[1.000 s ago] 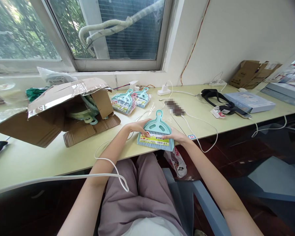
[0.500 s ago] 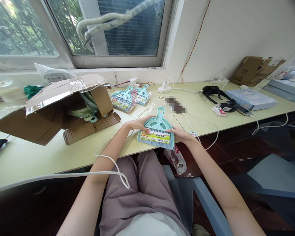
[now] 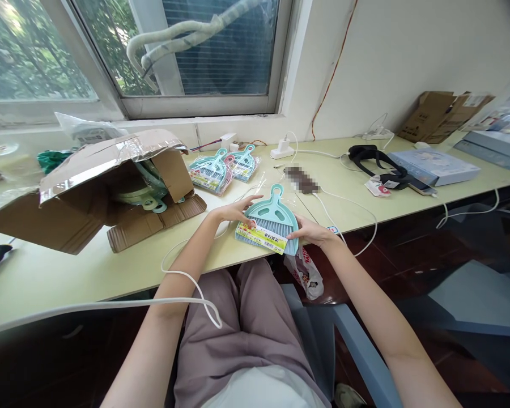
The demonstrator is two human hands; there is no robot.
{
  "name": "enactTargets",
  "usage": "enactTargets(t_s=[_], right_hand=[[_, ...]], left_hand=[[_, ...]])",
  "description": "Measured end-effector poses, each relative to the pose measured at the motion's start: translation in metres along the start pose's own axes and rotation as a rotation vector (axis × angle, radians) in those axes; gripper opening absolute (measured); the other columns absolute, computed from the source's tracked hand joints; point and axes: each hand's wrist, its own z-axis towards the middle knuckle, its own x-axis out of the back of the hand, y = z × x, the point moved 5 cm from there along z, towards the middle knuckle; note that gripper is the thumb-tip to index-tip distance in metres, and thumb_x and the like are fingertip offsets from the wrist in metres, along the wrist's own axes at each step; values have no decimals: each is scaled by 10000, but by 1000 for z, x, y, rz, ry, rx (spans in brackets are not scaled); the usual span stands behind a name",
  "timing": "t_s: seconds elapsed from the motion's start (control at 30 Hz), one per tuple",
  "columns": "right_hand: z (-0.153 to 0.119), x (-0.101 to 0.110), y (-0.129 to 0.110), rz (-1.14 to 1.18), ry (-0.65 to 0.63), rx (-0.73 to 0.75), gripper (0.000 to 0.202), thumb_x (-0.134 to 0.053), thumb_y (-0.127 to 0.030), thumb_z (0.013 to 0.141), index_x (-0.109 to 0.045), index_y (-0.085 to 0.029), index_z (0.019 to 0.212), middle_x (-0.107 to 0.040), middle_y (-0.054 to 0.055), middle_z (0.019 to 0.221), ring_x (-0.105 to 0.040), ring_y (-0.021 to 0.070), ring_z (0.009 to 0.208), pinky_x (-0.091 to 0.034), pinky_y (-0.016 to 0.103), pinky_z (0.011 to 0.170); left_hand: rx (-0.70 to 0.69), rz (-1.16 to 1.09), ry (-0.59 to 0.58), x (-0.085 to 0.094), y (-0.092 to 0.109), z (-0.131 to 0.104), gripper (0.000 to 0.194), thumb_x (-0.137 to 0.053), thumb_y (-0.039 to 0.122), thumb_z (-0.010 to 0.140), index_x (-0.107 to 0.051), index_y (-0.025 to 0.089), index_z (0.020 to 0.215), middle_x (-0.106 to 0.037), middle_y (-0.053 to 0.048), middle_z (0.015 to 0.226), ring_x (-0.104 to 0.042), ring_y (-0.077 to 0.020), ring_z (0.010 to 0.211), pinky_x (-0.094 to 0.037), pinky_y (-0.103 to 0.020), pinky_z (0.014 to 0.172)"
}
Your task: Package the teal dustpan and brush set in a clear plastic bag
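Observation:
A turquoise dustpan with a small brush nested in it is tipped up at the table's front edge, its handle pointing away from me. Across the bristles lies a yellow, green and white label card, slanting down to the right. My left hand grips the set's left side, thumb at the card's upper left, with fingers reaching along the dustpan's edge. On the right edge, my right hand is closed, a fingertip against the card's right part. The undersides of both grips are hidden.
An open cardboard box holding similar items stands at the left. Packaged brush sets lie behind. White cables cross the table. A black strap headset, a phone and a light-blue box are at the right.
The label card has turned from nearly level to sloping down rightward, uncovering more bristles. My left fingers have lifted and spread somewhat. My right fingers have moved down toward the card.

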Motion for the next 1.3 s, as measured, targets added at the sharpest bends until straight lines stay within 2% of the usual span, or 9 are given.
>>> enactTargets(t_s=[0.17,0.3,0.47,0.6,0.77,0.9,1.0,1.13,1.3], right_hand=[[3,4,-1,7,16,44,880,-857,-144,469,-539,-260,1282,-656,66,1198,-598,274,1131,-506,428,967],[6,5,0,32,1,48,867,-850,-142,462,-547,-257,1267,-652,71,1205,-604,282,1118,-516,428,946],[6,5,-1,30,10,29,850,-849,-128,451,-559,-246,1241,-654,74,1201,-602,290,1114,-521,432,932],[3,4,-4,34,22,48,839,-849,-121,451,-564,-249,1229,-645,64,1224,-580,279,1145,-494,425,977],[5,8,1,90,78,34,587,-801,-266,621,-591,-244,1170,-671,51,1176,-608,252,1113,-464,428,1016],[7,10,6,115,121,8,518,-794,-255,629,-605,-223,1109,-690,63,1133,-629,255,1081,-462,440,1020],[7,8,5,100,99,12,659,-819,-181,564,-579,-229,1175,-684,68,1147,-628,259,1084,-480,443,1000],[7,4,2,64,64,53,865,-840,-120,489,-514,-264,1278,-666,54,1185,-614,259,1113,-492,431,990],[9,7,5,91,94,63,784,-835,-165,515,-550,-272,1238,-665,36,1199,-596,261,1145,-470,418,1019]], left_hand=[[-135,327,232,0,30,-2,840,-816,392,575,-468,299,1335,-421,-95,1305,-389,-302,1221,-292,-458,1054],[-156,553,105,-26,39,4,479,-807,369,597,-648,292,1042,-496,-59,1187,-415,-322,1163,-215,-461,1039],[-165,599,-15,-40,32,11,235,-731,264,681,-668,243,907,-566,-33,990,-534,-251,955,-265,-373,912],[-157,544,3,-33,31,11,178,-742,221,646,-642,202,791,-592,-21,850,-545,-218,863,-309,-328,829],[-96,278,-3,-23,31,8,169,-751,242,631,-624,169,716,-591,-3,715,-525,-160,704,-370,-287,689],[-117,170,122,-15,32,10,209,-749,314,655,-659,159,762,-608,-4,744,-506,-143,714,-386,-287,695],[-124,178,193,-14,25,15,205,-746,327,671,-684,150,752,-606,0,719,-498,-133,698,-385,-279,688],[-147,239,181,-23,16,22,181,-716,317,736,-733,156,817,-644,-9,734,-510,-131,666,-381,-267,639],[-250,472,199,-33,21,25,166,-621,268,852,-764,217,921,-673,-33,817,-577,-169,771,-384,-289,733]])
